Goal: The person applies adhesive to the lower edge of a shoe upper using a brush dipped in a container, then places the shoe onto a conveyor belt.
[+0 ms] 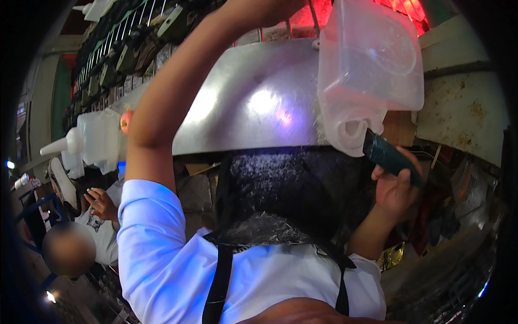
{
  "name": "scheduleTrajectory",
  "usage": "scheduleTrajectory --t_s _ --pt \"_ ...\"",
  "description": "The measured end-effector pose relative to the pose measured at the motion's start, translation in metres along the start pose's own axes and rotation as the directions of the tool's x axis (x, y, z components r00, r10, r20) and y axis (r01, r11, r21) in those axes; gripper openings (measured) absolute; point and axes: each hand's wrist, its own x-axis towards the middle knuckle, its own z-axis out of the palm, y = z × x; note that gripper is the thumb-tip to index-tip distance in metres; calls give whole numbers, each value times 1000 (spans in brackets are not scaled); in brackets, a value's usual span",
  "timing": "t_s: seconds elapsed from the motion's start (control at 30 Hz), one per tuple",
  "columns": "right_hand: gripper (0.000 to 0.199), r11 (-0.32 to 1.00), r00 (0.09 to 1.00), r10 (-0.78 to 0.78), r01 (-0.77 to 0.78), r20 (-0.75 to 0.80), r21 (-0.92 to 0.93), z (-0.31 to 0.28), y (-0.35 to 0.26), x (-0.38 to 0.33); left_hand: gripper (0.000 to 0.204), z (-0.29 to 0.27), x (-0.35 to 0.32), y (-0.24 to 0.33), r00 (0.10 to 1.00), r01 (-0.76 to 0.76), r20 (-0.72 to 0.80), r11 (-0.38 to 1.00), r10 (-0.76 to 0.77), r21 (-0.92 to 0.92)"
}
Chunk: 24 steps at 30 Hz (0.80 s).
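Observation:
My left arm reaches up across a metal tabletop, and my left hand (pixel 278 9) is at the top edge, by the rods of a rack. Its fingers are cut off by the frame, so I cannot make out what they hold. At the right, my right hand (pixel 399 189) has its fingers wrapped round a long dark green piece (pixel 393 157) with a blunt end. That end lies close to the curved mouth of a translucent plastic container (pixel 372 59); whether they touch is unclear. The container overhangs the table's right side.
The shiny metal tabletop (pixel 243 102) lies before me. Several dark pieces (pixel 129 54) line a metal rack at upper left; red light glows at upper right. Another translucent bottle (pixel 97 140) with a white nozzle stands left, beside an apple (pixel 126 122). Another person's hand (pixel 101 203) is at the left.

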Motion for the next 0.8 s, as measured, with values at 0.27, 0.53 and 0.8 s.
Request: scheduleTrajectory --t_s 0.27,0.53,0.8 --pt "40 982 997 43 -56 -71 -179 40 -20 5 44 -18 -204 100 876 478 104 877 -471 -44" --pt "36 990 992 -127 126 -8 -62 68 -55 92 32 -77 -174 201 987 92 1 566 -159 -819" --pt "18 991 991 -132 132 -12 -36 102 -42 161 17 -110 -114 248 915 -399 -328 396 236 -827"
